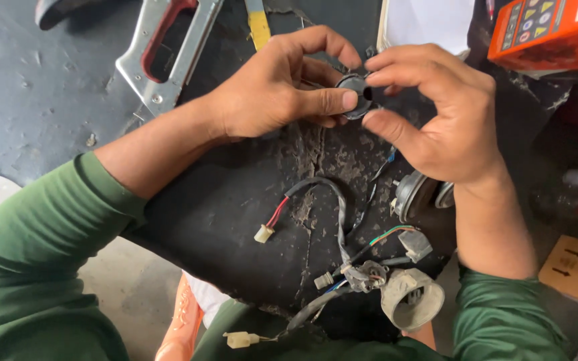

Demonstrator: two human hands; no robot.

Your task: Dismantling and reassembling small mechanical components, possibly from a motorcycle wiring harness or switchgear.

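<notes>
Both hands pinch one small round black rubber cap (356,90): the left hand (272,90) clamps thumb and fingers on its rim, and the right hand (446,113) grips its other side. It is separate from the dusty grey wiring harness (342,267) lying below on the cracked black table (222,220), unattached.

Grey stained concrete floor (28,87) in flat daylight, with a cracked black mat (235,214) spread over it

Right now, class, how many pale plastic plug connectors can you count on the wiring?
3: one on the red wire, one mid-harness, one at the bottom. Others may be hidden.
</notes>
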